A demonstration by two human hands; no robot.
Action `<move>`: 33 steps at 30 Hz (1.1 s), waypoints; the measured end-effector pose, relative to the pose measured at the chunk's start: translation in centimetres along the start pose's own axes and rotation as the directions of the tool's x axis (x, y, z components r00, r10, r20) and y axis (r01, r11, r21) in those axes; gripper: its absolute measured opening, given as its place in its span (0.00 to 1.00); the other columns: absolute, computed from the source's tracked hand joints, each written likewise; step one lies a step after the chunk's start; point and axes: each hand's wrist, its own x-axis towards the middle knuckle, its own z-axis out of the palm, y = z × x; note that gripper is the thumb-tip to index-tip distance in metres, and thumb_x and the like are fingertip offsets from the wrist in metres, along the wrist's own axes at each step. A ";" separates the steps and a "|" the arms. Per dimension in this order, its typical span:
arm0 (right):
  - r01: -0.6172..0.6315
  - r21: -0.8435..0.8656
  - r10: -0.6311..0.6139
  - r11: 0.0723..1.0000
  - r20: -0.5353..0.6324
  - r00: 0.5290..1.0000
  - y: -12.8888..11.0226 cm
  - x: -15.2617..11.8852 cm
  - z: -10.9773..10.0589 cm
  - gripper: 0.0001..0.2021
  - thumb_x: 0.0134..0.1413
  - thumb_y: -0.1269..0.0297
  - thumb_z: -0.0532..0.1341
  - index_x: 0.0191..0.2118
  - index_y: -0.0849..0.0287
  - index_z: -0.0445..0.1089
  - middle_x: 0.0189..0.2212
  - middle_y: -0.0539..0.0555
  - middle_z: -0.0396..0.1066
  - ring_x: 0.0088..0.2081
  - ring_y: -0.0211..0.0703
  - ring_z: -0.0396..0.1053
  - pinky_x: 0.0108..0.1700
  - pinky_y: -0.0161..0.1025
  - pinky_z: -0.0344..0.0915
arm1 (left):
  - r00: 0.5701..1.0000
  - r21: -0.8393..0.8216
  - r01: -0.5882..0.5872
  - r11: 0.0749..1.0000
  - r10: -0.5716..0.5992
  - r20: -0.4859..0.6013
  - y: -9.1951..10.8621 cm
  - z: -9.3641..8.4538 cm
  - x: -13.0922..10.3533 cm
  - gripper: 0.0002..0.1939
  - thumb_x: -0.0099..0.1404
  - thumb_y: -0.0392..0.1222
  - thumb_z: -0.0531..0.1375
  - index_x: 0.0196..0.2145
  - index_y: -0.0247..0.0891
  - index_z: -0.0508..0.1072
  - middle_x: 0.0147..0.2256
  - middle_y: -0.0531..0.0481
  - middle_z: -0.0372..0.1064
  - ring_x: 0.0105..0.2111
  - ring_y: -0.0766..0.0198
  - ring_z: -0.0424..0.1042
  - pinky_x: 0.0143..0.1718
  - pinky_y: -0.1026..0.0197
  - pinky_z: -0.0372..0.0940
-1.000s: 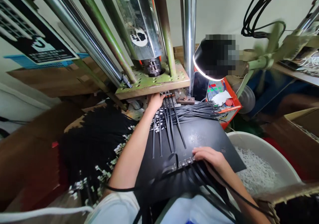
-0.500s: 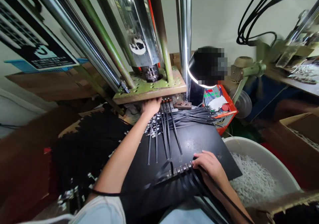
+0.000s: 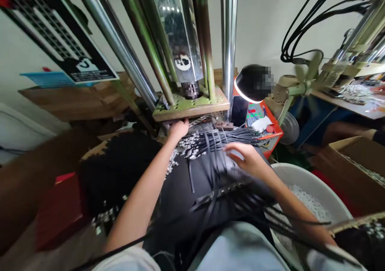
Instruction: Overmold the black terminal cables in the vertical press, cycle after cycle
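- Press (image 3: 176, 34): stands beyond the worktop; its drilled plate (image 3: 198, 111) overhangs the left hand's position and limits access from above.
- Worktop (image 3: 177, 198): dark, directly before the person, carrying the strips.
- White basin (image 3: 333, 182): right of the worktop, partly behind the right forearm.
- Orange control box (image 3: 274, 141): beyond the right hand, to its right.
- Bundle of black strips (image 3: 233, 136): long axis left to right, pale ends leftward; lies between the hands and just beyond the right fingertips, the right hand being nearer its middle.
- Right hand (image 3: 248, 156): fingers bent leftward beside blurred strips running near to far across the bundle; whether the grip pinches any cannot be told.
- Left hand (image 3: 179, 129): at the plate's underside, left of the bundle; fingertips partly hidden, grip state undetermined.
- Slotted metal bar (image 3: 224, 191): nearer the body than the bundle, slanting away rightward, strips crossing it.
- Single strip (image 3: 191, 178): left of the bar, pointing toward the person.
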 end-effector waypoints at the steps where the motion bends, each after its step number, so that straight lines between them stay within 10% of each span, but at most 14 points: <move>1: 0.022 -0.098 -0.023 0.995 -0.008 1.000 0.4 2.4 0.6 0.13 0.60 0.62 0.60 0.49 0.58 0.68 0.49 0.59 0.73 0.52 0.48 0.70 0.55 0.45 0.65 | 0.999 -0.024 -0.009 1.000 0.010 0.034 0.0 0.3 -1.3 0.25 0.72 0.52 0.47 0.35 0.31 0.75 0.32 0.42 0.75 0.32 0.59 0.74 0.36 0.57 0.66; 4: -0.115 -0.388 0.133 0.914 0.019 0.991 2.3 8.6 2.9 0.32 0.50 0.57 0.68 0.58 0.66 0.62 0.61 0.71 0.59 0.63 0.64 0.54 0.61 0.57 0.54 | 0.996 -0.115 -0.044 0.992 0.052 0.066 -0.3 1.2 -6.1 0.28 0.73 0.51 0.42 0.28 0.34 0.74 0.26 0.43 0.74 0.27 0.60 0.73 0.28 0.61 0.61; 10: -0.109 -0.416 0.199 0.903 0.179 0.964 4.2 10.8 5.7 0.09 0.52 0.77 0.56 0.38 0.64 0.72 0.35 0.61 0.75 0.39 0.48 0.71 0.41 0.38 0.64 | 0.988 -0.119 0.003 0.993 -0.021 -0.153 -2.4 1.3 -13.4 0.20 0.71 0.49 0.47 0.31 0.36 0.73 0.33 0.38 0.76 0.36 0.53 0.75 0.32 0.60 0.58; 17: -0.062 -0.288 0.070 0.955 0.017 0.997 0.8 9.6 2.1 0.13 0.64 0.58 0.54 0.36 0.62 0.68 0.23 0.52 0.66 0.25 0.40 0.62 0.28 0.37 0.59 | 0.946 -0.044 0.186 0.982 -0.191 -0.262 -4.3 0.5 -14.4 0.22 0.73 0.48 0.45 0.38 0.33 0.73 0.34 0.35 0.76 0.36 0.50 0.76 0.33 0.59 0.59; 20: 0.092 -0.242 -0.073 0.966 0.088 0.993 -0.4 10.0 4.0 0.17 0.56 0.48 0.62 0.37 0.61 0.69 0.28 0.53 0.67 0.30 0.41 0.66 0.32 0.38 0.64 | 0.948 -0.098 0.165 0.981 -0.185 -0.258 -4.2 0.0 -14.8 0.21 0.73 0.47 0.45 0.37 0.33 0.73 0.34 0.35 0.76 0.37 0.50 0.76 0.32 0.59 0.59; 24: 0.255 -0.284 -0.209 0.924 0.180 0.961 -1.0 9.7 6.6 0.11 0.60 0.60 0.56 0.31 0.59 0.69 0.34 0.58 0.71 0.36 0.47 0.69 0.39 0.45 0.67 | 0.965 -0.080 0.063 0.995 -0.082 -0.251 -3.7 -0.1 -15.4 0.22 0.73 0.50 0.45 0.37 0.34 0.73 0.32 0.38 0.77 0.35 0.52 0.77 0.30 0.60 0.58; 30: 0.199 -0.384 -0.171 0.901 0.107 0.979 -3.6 9.1 -3.1 0.06 0.60 0.63 0.53 0.33 0.54 0.64 0.19 0.48 0.59 0.20 0.41 0.60 0.24 0.37 0.55 | 0.925 -0.034 0.227 0.973 -0.226 -0.305 -4.5 -0.4 -14.8 0.23 0.73 0.51 0.44 0.39 0.33 0.73 0.32 0.39 0.76 0.34 0.51 0.77 0.30 0.60 0.59; 33: 0.225 -0.510 -0.133 0.830 0.211 0.968 -3.7 10.5 -4.1 0.08 0.61 0.63 0.52 0.32 0.55 0.65 0.19 0.49 0.60 0.22 0.43 0.62 0.27 0.38 0.56 | 0.907 -0.041 0.265 0.963 -0.263 -0.327 -4.8 -0.5 -14.5 0.24 0.73 0.51 0.43 0.39 0.33 0.72 0.31 0.39 0.76 0.33 0.51 0.76 0.29 0.60 0.59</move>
